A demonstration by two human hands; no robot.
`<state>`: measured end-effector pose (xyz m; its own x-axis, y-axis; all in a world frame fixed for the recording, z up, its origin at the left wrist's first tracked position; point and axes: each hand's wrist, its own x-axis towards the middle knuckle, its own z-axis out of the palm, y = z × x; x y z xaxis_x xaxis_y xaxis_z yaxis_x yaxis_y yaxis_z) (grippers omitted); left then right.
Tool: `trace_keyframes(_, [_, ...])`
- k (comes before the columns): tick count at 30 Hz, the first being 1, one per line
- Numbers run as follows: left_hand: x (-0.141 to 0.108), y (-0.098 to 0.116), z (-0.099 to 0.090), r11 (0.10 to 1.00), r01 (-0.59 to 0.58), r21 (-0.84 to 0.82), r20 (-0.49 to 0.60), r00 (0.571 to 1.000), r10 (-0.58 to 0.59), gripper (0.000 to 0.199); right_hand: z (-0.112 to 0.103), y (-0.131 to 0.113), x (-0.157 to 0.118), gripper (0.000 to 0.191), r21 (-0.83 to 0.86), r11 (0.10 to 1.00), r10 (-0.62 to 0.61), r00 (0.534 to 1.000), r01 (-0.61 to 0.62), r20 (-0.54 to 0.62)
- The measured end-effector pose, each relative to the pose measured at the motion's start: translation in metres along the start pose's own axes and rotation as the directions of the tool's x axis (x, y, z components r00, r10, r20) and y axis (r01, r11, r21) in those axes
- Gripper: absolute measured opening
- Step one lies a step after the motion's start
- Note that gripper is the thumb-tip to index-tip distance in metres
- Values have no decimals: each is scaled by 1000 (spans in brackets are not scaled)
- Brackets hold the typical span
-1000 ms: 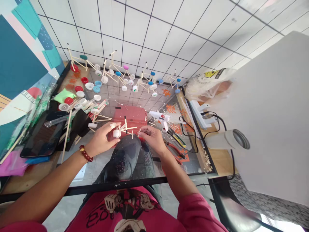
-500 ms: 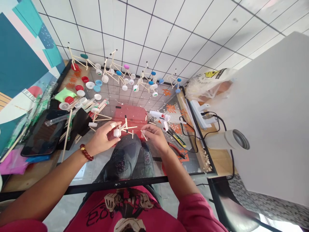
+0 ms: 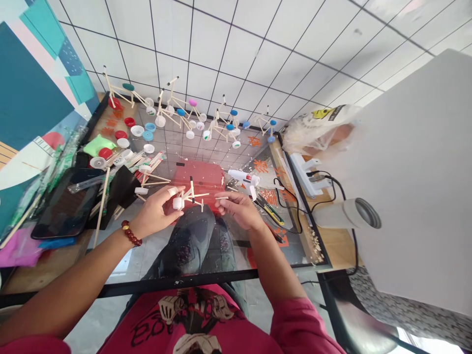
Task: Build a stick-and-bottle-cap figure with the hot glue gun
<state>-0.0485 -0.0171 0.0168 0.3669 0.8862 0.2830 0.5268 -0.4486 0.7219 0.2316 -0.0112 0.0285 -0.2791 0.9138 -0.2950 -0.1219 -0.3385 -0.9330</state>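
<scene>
My left hand (image 3: pixel 160 209) grips the white cap end of a small stick frame (image 3: pixel 191 194), which has black-tipped sticks and a short crosspiece at its right. My right hand (image 3: pixel 236 206) pinches a short wooden stick (image 3: pixel 221 198) between thumb and fingers, just right of the frame and apart from it. Under both hands is the glass tabletop with a red box (image 3: pixel 201 174). A white glue gun (image 3: pixel 243 178) lies right behind my right hand.
Several stick models with bottle caps (image 3: pixel 180 112) line the back edge. Loose caps (image 3: pixel 137 131), sticks and a black phone (image 3: pixel 64 202) lie at left. A yellow cutter (image 3: pixel 273 214), cables, a power strip (image 3: pixel 308 174) and a white cup (image 3: pixel 346 214) are at right.
The short stick in my right hand has turned from slanting downward to nearly level. My right hand has rotated slightly with it. My left hand and the frame have hardly moved.
</scene>
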Motion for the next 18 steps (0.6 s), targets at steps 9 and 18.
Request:
trace_keyframes(9, [-1,-2,1,1000,-25,-2,-13,1000,25,53,10,15,6,25,-306,945,-144,988,119,-59])
trace_keyframes(18, [-2,-2,1,1000,-7,-19,-20,1000,7,52,15,26,9,20,-391,907,-224,966,158,-130])
